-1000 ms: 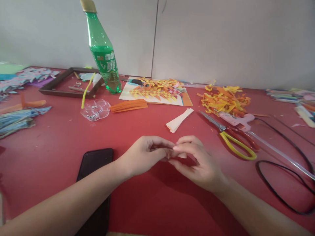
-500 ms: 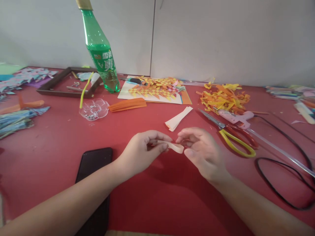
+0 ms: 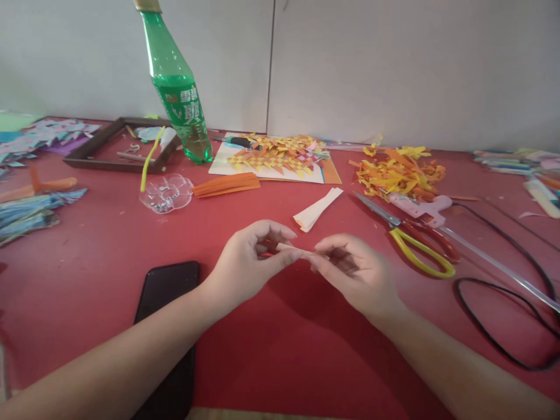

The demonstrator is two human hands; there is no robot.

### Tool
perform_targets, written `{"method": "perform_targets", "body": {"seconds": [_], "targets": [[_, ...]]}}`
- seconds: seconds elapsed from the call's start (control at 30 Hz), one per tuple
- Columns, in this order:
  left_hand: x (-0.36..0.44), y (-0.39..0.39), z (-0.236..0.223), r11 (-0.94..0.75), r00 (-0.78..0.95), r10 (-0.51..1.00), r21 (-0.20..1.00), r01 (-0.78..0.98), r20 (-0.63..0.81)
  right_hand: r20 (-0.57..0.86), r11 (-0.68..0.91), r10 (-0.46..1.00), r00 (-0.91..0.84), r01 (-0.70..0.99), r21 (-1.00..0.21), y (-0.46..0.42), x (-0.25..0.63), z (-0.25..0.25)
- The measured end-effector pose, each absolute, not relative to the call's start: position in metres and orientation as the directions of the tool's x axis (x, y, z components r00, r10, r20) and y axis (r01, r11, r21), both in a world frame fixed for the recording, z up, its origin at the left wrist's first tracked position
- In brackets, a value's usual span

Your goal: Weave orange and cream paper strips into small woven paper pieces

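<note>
A pale cream paper strip stretches between my two hands, just above the red table. My left hand pinches it between thumb and fingers near its left part. At its right end, the thumb and fingers of my right hand are closed on it, hiding that end. Beyond my hands lies a small stack of similar pale strips, fanned at both ends. Further left rests a bundle of orange paper strips.
Scissors and a pink glue gun with a black cord lie at right, before folded orange-yellow paper pieces. A phone sits under my left forearm. A green bottle, wooden frame and clear bead tray stand at left.
The strip was bent into a loop at its right end; now it is drawn out flatter. My right hand has closed from a loose opening onto that end.
</note>
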State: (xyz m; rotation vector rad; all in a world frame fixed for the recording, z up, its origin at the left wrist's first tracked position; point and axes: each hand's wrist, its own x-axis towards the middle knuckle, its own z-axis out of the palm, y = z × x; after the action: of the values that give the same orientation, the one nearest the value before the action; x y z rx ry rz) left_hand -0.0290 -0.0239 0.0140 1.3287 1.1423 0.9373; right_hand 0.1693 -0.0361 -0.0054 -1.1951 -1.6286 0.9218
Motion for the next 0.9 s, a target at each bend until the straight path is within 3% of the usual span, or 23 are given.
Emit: {"method": "perform_targets", "body": {"seconds": [0.33, 0.9], "targets": [[-0.0309, -0.0240, 0.0104, 0.065, 0.197, 0.979, 0.998, -0.020, -0.060, 0.202, 0.234, 0.967, -0.157, 0.219, -0.947, -0.0376, 0.1680, 0.0012], [-0.0336, -0.0202, 0.0147, 0.265, 0.156, 0.958, 0.948, -0.174, -0.239, 0.254, 0.263, 0.965, -0.068, 0.232, -0.937, -0.0307, 0.1708, 0.0010]]}}
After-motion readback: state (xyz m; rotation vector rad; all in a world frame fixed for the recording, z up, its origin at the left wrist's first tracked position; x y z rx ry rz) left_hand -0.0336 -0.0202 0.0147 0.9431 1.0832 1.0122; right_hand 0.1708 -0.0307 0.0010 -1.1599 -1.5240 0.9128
